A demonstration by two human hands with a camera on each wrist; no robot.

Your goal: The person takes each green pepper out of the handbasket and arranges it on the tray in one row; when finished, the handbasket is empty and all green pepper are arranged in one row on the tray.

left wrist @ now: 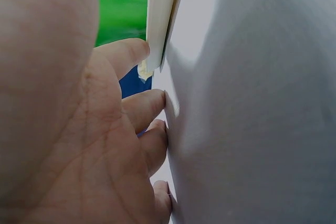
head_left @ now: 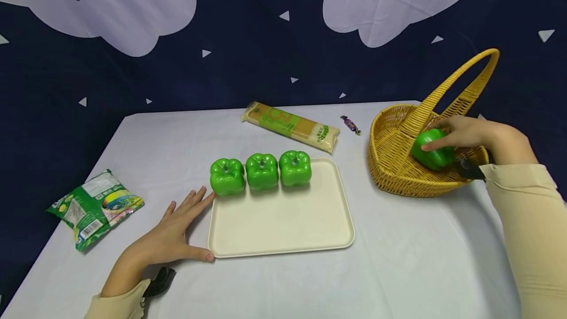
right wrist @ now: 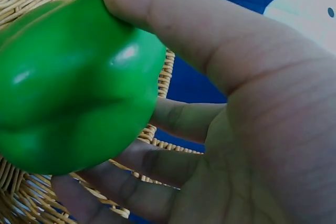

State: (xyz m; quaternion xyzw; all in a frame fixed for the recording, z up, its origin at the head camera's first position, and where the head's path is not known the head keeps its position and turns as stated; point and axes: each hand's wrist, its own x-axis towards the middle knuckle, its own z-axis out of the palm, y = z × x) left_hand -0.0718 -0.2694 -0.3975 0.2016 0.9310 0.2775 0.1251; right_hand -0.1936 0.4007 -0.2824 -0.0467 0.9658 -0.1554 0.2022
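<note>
My right hand (head_left: 469,133) grips a green bell pepper (head_left: 433,149) inside the yellow wicker basket (head_left: 398,183). In the right wrist view the thumb lies on one side of the pepper (right wrist: 79,82) and the fingers curl round the other. My left hand (head_left: 173,233) is spread on the table, its thumb and a fingertip touching the left edge of a cream tray (head_left: 283,225). Three more bell peppers stand in a row along the tray's back edge: a left one (head_left: 227,177), a middle one (head_left: 262,172) and a right one (head_left: 295,168).
Behind the tray lies a long packet of noodles (head_left: 292,126), with a small purple wrapped candy (head_left: 351,125) to its right. A green snack bag (head_left: 96,209) lies near the table's left edge. The basket's tall handle (head_left: 456,78) arches up beside the right hand.
</note>
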